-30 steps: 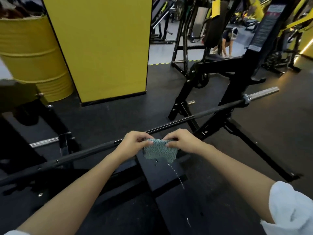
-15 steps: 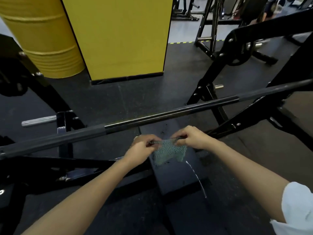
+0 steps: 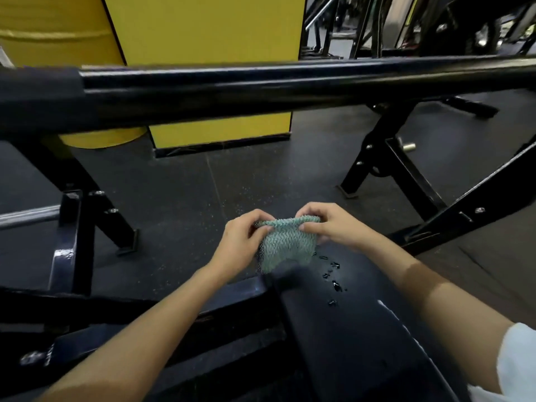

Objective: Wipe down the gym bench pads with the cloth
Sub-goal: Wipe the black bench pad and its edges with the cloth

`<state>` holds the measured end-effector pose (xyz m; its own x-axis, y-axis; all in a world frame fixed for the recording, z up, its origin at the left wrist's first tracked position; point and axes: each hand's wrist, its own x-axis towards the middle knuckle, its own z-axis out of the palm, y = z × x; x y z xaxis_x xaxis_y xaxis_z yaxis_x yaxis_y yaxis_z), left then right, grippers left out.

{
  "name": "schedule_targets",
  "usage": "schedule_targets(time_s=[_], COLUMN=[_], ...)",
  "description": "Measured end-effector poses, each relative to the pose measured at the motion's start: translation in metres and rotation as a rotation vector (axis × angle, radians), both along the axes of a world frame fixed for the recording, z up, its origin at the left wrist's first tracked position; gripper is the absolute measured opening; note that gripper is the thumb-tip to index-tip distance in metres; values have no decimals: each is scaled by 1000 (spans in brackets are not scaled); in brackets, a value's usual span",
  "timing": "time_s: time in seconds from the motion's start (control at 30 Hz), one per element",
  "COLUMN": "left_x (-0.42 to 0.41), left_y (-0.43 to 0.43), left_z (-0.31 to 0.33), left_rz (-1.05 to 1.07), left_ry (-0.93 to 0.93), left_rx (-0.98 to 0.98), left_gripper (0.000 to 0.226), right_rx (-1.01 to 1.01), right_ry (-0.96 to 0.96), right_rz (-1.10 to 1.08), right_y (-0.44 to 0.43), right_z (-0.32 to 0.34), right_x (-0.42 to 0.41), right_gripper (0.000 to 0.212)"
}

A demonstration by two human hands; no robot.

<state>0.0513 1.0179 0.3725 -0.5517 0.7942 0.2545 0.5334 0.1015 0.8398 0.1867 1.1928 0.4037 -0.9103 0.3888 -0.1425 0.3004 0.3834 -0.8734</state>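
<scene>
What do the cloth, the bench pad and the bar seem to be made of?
Cloth: green knitted or woven textile, matte; a zigzag texture shows.
Pad: probably black vinyl or similar, smooth with a slight sheen; drops bead on it.
Bar: likely metal with a glossy black coat; highlights run along it.

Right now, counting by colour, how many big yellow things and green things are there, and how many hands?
Yellow: 2, the drum and the pillar
Green: 1, the cloth
Hands: 2, the left hand and the right hand, both pinching the cloth
Total: 5
</scene>
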Motion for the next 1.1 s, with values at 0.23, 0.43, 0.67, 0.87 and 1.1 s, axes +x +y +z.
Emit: schedule_targets(time_s=[0.23, 0.43, 0.67, 0.87, 1.1], left_x=[-36, -43, -30, -30, -36], left_y=[33, 27, 23, 30, 43], left_z=[-33, -76, -97, -99, -96], left_rz=[116, 93, 47, 39, -49], left_ry=[97, 198, 245, 375, 404], left_rx=[-58, -317, -462, -621, -640], left_gripper=[32, 58, 68, 69, 67], right_rx=[130, 573, 733, 781, 799], right_ry=[35, -66, -112, -238, -297], right_rz=[-194, -157, 99, 189, 138], right_y=[40, 30, 2, 1, 46], right_z=[-29, -76, -106, -118, -121], right_x=[-63, -66, -85, -94, -64], right_gripper=[21, 52, 50, 52, 52])
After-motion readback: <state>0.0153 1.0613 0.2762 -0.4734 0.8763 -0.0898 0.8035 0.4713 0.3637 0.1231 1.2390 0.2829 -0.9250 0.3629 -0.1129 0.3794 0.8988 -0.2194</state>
